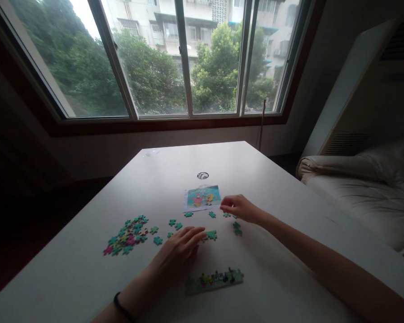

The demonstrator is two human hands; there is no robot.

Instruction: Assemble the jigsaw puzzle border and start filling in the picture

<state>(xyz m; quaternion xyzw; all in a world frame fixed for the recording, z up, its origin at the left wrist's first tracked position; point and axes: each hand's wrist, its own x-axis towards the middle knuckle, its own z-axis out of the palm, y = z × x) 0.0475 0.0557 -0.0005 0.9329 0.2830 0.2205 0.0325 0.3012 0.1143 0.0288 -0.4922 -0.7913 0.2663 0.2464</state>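
Observation:
My left hand (180, 251) lies flat on the white table (87, 278), fingers stretched out, tips touching a small joined cluster of puzzle pieces (211, 235). My right hand (239, 207) reaches forward with fingers pinched together near a loose piece (226, 215), just right of the reference picture (202, 198). What the pinch holds is hidden. A joined strip of pieces (214, 280) lies near me. A heap of loose pieces (128, 235) sits to the left, with several single pieces (175, 224) scattered between.
A round grommet (202, 175) is set in the table beyond the picture. A large window (185, 58) runs behind. A sofa with a pale cover (366, 188) stands at the right. The floor at the left is dark.

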